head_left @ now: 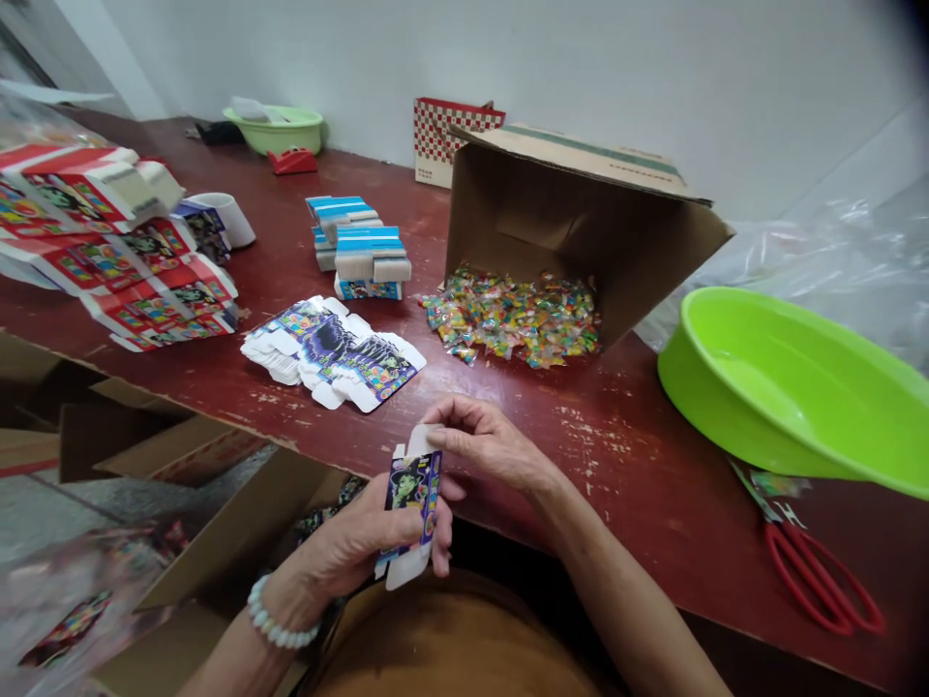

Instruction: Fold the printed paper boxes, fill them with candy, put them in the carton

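A small purple candy box (pixel 410 489) with a green-faced figure printed on it is held in my left hand (pixel 355 537). Its white flaps stand out at both ends. My right hand (pixel 483 440) pinches the upper flap between thumb and fingers. Just beyond my hands, a fanned pile of flat purple cartons (pixel 334 348) lies on the red table (pixel 523 416). Many clear-wrapped packets of colourful candy (pixel 515 315) spill from a cardboard box (pixel 529 194) lying on its side.
Stacked red cartons (pixel 123 242) stand at the left, blue carton bundles (pixel 367 252) behind the pile. A green basin (pixel 791 387) and red-handled scissors (pixel 820 576) are at the right. Open cardboard boxes (pixel 210 513) sit below the table's left edge. Farther back are a checkered bag (pixel 450 145) and another basin (pixel 290 136).
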The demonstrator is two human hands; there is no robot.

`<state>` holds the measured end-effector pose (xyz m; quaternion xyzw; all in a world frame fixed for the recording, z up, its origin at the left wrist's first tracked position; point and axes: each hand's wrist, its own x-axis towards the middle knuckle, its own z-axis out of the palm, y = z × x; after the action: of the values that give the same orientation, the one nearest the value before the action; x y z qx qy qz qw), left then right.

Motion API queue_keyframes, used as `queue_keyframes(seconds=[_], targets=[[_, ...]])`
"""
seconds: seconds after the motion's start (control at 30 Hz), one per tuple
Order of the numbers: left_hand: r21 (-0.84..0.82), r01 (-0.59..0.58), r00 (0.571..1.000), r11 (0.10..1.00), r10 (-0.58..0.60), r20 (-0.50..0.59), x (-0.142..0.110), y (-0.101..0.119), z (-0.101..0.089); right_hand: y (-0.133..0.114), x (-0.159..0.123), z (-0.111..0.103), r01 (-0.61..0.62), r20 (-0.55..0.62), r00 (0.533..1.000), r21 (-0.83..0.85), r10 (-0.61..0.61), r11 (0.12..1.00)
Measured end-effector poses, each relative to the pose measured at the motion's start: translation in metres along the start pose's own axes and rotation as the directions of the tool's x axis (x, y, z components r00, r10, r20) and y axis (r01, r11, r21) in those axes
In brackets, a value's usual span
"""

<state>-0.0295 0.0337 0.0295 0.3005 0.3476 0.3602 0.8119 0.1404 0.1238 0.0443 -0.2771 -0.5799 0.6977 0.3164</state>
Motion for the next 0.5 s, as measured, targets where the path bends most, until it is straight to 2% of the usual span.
queue_keyframes(seconds=[0.13,0.23,0.3,0.33,0.4,0.5], targets=[[0.080,-0.072,0.981,0.994,0.085,-0.175,0.000,-0.003,0.005,0.006,-0.008,0.006,-0.001,-0.054,0.999,0.127,0.008,0.992],[0.105,-0.134,0.944,0.985,0.159,-0.289,0.004,-0.003,0.006,0.017,-0.017,0.014,-0.056,-0.012,0.998,0.243,0.061,0.968],[0.107,-0.151,0.929,0.983,0.178,-0.326,0.008,-0.004,0.006,0.024,-0.021,0.019,-0.122,0.013,0.992,0.242,0.123,0.963],[0.116,-0.148,0.925,0.982,0.179,-0.336,0.010,-0.004,0.005,0.027,-0.022,0.022,-0.135,-0.014,0.990,0.213,0.141,0.968],[0.177,-0.142,0.910,0.974,0.199,-0.363,0.014,-0.005,0.004,0.028,-0.024,0.025,-0.103,-0.166,0.979,0.093,0.117,0.990],[0.299,-0.205,0.842,0.932,0.324,-0.431,0.016,-0.006,0.006,0.024,-0.024,0.025,-0.050,-0.376,0.927,-0.139,-0.006,0.989]])
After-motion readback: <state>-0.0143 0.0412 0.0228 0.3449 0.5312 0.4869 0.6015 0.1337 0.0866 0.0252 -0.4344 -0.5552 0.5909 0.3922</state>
